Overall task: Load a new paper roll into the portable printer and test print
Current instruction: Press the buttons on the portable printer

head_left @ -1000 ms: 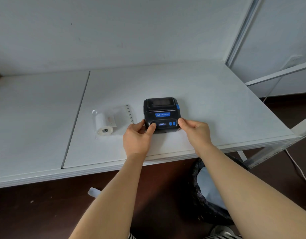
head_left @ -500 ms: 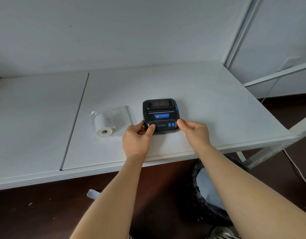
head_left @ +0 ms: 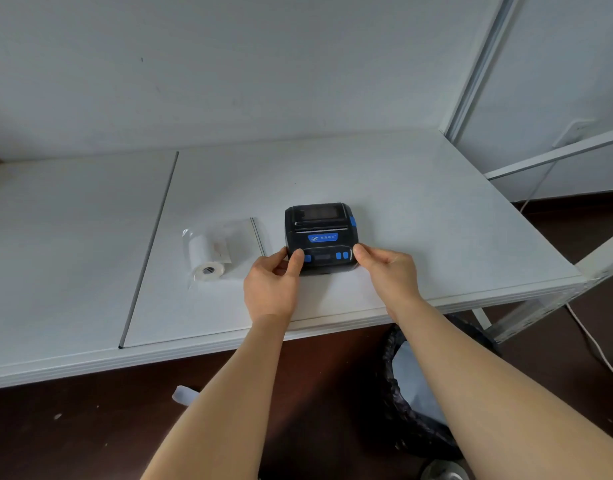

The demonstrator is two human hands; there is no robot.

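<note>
A person's left hand (head_left: 271, 289) and right hand (head_left: 388, 271) clasp the near corners of the printer (head_left: 320, 237) on the table (head_left: 436, 237); the wrapped roll (head_left: 208, 258) lies just left. Best steady one side while pressing (the thumb seems on a button). Its display, lit a second ago, now looks dark.

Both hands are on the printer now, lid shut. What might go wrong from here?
1. The paper roll lies in its clear bag; loading cannot start until it is unwrapped.
2. The left hand has its thumb by the printer buttons; a stray press is possible.
3. The right hand only touches a corner, so the printer may slide when the lid is opened.
</note>
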